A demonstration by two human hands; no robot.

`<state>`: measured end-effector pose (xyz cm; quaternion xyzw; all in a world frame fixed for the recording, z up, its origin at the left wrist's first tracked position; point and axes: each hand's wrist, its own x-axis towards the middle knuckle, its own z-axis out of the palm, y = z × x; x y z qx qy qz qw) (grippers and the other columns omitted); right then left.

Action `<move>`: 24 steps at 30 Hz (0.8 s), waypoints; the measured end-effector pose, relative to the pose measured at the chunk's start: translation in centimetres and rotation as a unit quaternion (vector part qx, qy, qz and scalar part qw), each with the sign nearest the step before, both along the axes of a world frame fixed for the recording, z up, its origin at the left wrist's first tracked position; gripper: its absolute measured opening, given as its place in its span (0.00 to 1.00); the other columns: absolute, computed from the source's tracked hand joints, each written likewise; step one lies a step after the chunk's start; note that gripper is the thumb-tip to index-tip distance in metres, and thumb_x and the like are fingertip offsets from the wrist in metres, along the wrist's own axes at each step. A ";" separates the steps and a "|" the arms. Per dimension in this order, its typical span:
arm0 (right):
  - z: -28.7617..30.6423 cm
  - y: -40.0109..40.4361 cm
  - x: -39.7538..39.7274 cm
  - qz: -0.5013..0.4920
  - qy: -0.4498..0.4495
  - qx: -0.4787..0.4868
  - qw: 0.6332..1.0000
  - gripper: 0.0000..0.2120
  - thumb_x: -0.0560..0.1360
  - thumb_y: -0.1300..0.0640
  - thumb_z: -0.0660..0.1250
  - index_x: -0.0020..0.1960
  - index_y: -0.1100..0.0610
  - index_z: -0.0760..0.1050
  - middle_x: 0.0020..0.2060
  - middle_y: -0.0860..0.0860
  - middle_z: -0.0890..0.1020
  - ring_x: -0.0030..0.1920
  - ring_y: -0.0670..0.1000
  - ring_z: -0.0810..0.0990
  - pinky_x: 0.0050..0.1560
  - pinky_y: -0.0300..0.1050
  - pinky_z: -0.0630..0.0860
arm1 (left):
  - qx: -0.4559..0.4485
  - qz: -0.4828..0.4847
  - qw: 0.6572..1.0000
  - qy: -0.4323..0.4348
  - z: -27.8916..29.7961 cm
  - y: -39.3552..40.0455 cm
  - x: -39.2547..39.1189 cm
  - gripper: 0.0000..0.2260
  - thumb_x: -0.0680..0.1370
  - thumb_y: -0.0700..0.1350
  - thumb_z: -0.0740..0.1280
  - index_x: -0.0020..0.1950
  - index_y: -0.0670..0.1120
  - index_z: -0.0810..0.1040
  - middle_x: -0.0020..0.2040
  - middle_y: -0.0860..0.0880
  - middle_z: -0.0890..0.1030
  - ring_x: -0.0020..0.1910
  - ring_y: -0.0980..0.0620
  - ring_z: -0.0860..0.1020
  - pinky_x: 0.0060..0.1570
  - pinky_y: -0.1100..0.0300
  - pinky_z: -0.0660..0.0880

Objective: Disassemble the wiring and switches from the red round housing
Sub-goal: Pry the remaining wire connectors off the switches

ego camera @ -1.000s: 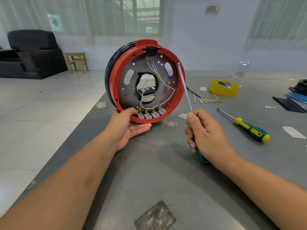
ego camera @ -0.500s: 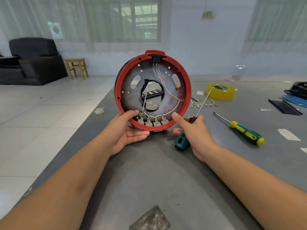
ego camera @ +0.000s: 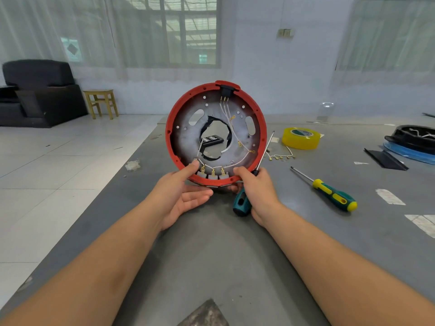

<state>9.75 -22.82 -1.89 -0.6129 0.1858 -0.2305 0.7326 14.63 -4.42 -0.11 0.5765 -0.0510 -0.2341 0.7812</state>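
We hold the red round housing [ego camera: 215, 135] upright above the desk [ego camera: 211, 255], left hand [ego camera: 186, 196] cradling its rim, right hand [ego camera: 256, 191] also gripping a screwdriver [ego camera: 242, 203], whose shaft could snag the wiring [ego camera: 231, 128].

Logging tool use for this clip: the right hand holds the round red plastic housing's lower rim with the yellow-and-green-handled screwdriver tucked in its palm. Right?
Not quite. In the head view the right hand holds the teal-handled screwdriver; the yellow-and-green-handled screwdriver lies on the grey table. The round red plastic housing part stands.
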 end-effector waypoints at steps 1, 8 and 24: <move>0.0 0.1 0.1 0.000 0.001 -0.002 1.000 0.16 0.73 0.55 0.72 0.57 0.59 0.73 0.42 0.54 0.87 0.33 0.49 0.85 0.35 0.40 0.79 | -0.008 -0.007 1.000 0.005 -0.1 -0.4 -0.2 0.20 0.80 0.52 0.75 0.65 0.42 0.77 0.51 0.35 0.87 0.49 0.38 0.88 0.39 0.55 0.84; -0.2 -0.1 0.1 0.031 -0.016 0.020 0.999 0.17 0.73 0.57 0.73 0.58 0.62 0.74 0.43 0.57 0.87 0.38 0.54 0.87 0.40 0.44 0.82 | -0.067 -0.025 0.995 0.067 -0.4 -1.0 -0.8 0.18 0.84 0.43 0.69 0.70 0.33 0.75 0.54 0.31 0.86 0.51 0.37 0.88 0.41 0.53 0.86; 0.7 0.0 -1.1 0.099 -0.011 0.032 0.994 0.13 0.77 0.59 0.72 0.57 0.61 0.74 0.42 0.56 0.88 0.38 0.52 0.87 0.37 0.39 0.81 | -0.092 -0.115 0.983 0.106 -0.6 0.2 0.0 0.14 0.69 0.38 0.78 0.52 0.34 0.88 0.60 0.31 0.84 0.57 0.35 0.86 0.47 0.49 0.86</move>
